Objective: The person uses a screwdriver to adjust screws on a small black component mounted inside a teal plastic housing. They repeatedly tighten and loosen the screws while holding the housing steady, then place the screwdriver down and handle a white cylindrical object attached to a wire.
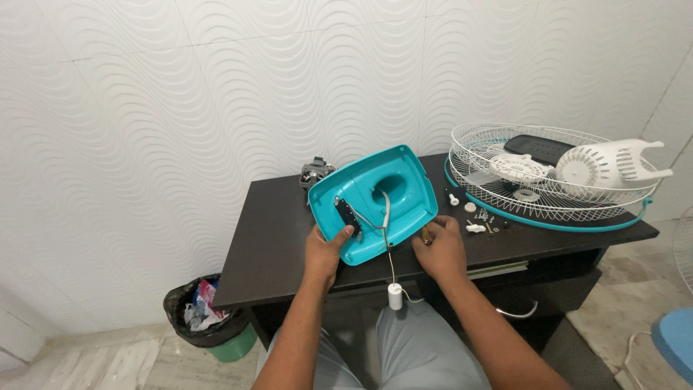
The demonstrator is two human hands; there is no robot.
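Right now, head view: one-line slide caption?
Left hand tilts a teal fan base on a dark table; right hand beside it.

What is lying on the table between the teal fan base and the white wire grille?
In the head view, small loose parts lie there: white knobs, caps and a few screws on the dark table, between the base and the grille.

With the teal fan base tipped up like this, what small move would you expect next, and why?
Probably the right hand brings the thin tool it grips up to the underside of the teal fan base. The left hand props that base tilted on the dark table, thumb by the black switch block, its hollow side and white cord facing the person, so the inside is open to work on.
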